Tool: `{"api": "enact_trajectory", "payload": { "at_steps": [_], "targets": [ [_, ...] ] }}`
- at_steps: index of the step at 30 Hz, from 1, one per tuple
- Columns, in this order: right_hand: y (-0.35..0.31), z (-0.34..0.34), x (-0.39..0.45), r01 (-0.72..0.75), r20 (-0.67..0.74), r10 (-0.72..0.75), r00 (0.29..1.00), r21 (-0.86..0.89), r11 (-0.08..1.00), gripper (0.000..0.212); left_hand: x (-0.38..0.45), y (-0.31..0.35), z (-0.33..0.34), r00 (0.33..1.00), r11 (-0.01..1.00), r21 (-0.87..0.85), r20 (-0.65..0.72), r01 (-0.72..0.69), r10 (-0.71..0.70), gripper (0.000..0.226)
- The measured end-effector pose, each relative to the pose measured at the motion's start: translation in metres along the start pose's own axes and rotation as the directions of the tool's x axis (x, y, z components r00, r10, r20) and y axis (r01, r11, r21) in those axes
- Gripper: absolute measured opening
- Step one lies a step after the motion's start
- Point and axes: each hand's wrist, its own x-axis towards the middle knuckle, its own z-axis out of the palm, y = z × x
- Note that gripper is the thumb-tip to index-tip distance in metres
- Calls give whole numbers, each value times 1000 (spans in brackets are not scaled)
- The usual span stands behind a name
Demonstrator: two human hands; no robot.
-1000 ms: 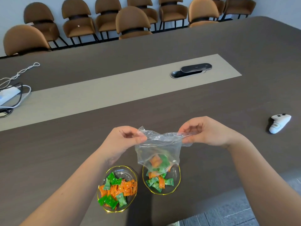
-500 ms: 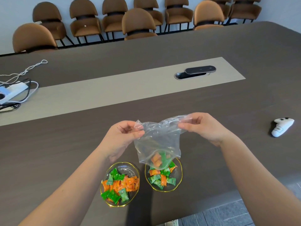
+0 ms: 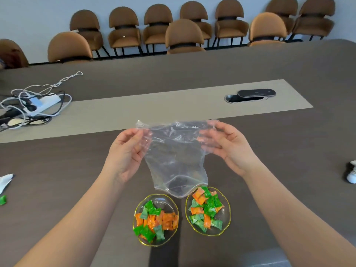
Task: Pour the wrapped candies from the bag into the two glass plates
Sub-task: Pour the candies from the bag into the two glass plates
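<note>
Above the two glass plates, from the head camera, I see the bag stretched wide between both hands, hanging clear and looking empty, its lower edge just over the gap between the dishes. Half a second ago a small cluster of orange and green sweets still sat in its bottom; now none shows through the plastic, so I judge the last of them has dropped. My left hand has its fingers pinched on the bag's upper left corner, and the right hand has its fingers pinched on the upper right corner, pulling the film taut. Below the bag, the left plate holds a heap of candies, and the right plate beside it holds a similar heap. Left of the plates, near the counter edge, one green sweet lies stray beside a white scrap. To my eye the pouring is done; what remains is setting the bag aside and perhaps collecting that stray piece.
</note>
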Motion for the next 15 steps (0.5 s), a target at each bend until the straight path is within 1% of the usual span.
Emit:
{"api": "enact_trajectory", "payload": {
  "at_steps": [2, 3, 4, 5, 6, 7, 8, 9, 10, 12, 13, 14, 15],
  "targets": [
    [12, 19, 8, -56, 59, 66, 996, -162, 985, 32, 2, 8, -13, 1000, 1000, 1, -27, -17, 17, 15],
    [21, 29, 12, -76, 77, 98, 992, -248, 966, 29, 2, 11, -19, 999, 1000, -4, -46, -25, 25, 16],
    [29, 39, 16, -93, 86, 125, 988, -306, 947, 22, 3, 14, -25, 998, 999, -13, -59, -35, 34, 15],
    [37, 48, 19, -115, 92, 152, 984, -321, 940, 13, 3, 17, -31, 997, 999, -8, -66, -50, 49, 12],
    [43, 58, 21, -140, 101, 177, 979, -296, 945, 9, 3, 19, -36, 996, 998, 25, -68, -63, 65, 8],
    [48, 68, 24, -174, 109, 205, 973, -244, 954, 10, 3, 19, -45, 994, 991, 115, -72, -72, 81, 8],
    [51, 77, 27, -213, 123, 238, 964, -187, 959, 12, 1, 19, -55, 993, 968, 239, -70, -70, 89, 16],
    [55, 86, 31, -246, 143, 267, 953, -147, 958, 13, -1, 18, -68, 995, 928, 369, -55, -54, 79, 28],
    [59, 95, 35, -274, 166, 293, 942, -126, 953, 12, -4, 16, -83, 999, 882, 471, -34, -12, 32, 43],
    [68, 111, 44, -330, 194, 344, 919, -100, 939, 9, -13, 9, -119, 993, 783, 612, -32, 110, -114, 69],
    [74, 119, 49, -356, 200, 365, 909, -82, 931, 8, -18, 5, -138, 986, 725, 671, -66, 156, -150, 69],
    [80, 127, 54, -383, 206, 386, 899, -60, 922, 7, -23, 0, -154, 981, 686, 702, -112, 189, -156, 57],
    [87, 135, 58, -408, 208, 408, 889, -44, 912, 7, -26, -3, -169, 977, 681, 700, -157, 212, -143, 37]
  ]
}}
